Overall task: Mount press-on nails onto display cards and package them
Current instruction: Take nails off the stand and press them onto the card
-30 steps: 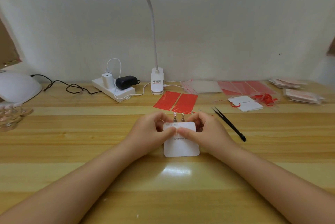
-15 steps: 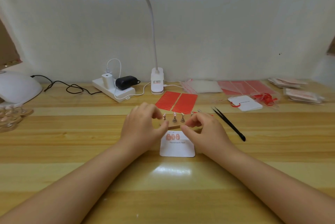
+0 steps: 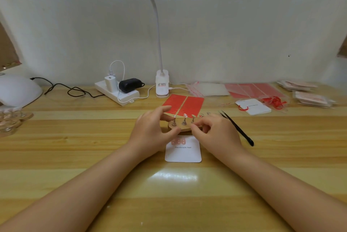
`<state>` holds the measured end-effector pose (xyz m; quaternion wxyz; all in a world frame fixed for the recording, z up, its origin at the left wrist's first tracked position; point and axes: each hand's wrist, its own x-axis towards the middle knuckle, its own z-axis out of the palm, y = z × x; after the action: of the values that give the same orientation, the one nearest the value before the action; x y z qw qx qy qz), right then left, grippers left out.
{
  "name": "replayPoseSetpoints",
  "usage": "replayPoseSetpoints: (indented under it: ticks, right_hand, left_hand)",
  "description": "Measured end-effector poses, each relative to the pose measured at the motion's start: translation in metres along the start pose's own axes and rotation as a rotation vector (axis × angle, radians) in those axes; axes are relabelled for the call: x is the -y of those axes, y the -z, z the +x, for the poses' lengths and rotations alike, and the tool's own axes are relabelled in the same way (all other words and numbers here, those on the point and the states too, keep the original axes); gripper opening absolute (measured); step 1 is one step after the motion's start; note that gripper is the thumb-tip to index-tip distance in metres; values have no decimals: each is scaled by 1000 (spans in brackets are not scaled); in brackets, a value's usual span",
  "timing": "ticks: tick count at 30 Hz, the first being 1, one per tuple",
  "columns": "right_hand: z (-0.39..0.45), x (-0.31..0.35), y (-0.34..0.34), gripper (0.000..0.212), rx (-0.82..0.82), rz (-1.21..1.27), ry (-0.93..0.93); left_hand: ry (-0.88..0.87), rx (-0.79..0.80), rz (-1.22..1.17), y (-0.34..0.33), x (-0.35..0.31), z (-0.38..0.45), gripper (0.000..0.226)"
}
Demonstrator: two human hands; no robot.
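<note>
The white display card (image 3: 183, 152) lies flat on the bench (image 3: 75, 156) and reads "Handmade Nail", with pink press-on nails (image 3: 178, 140) above the words. Just behind it stands a wooden nail stand (image 3: 183, 126) with small pegs. The left hand (image 3: 150, 130) holds its left end, thumb in front, fingers curved behind. The right hand (image 3: 216, 132), fingers curled, pinches at a peg on the stand.
</note>
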<state>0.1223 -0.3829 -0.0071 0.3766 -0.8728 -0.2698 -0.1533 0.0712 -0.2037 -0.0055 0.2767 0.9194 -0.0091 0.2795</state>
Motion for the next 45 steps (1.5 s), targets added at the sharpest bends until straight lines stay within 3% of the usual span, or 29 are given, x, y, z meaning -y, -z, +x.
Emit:
replayPoseSetpoints:
  ticks: [7, 13, 18, 26, 33, 45]
  right_hand:
    - [-1, -2, -3, 14, -10, 49, 58]
    - [0, -3, -3, 15, -41, 67, 124]
    - [-1, -2, -2, 21, -95, 148, 136]
    - [-3, -2, -3, 6, -45, 264, 86]
    - [-3, -2, -2, 8, -49, 331, 113]
    - [-5, 0, -2, 5, -62, 341, 216]
  left_hand:
    - [-163, -56, 13, -1, -8, -6, 60]
    - [-188, -55, 33, -2, -8, -5, 60]
    - [-38, -40, 58, 0, 4, 2, 57]
    - [76, 127, 149, -5, 10, 4, 53]
    - [-205, -137, 173, 4, -20, -6, 37]
    - [-270, -151, 207, 2, -31, -14, 16]
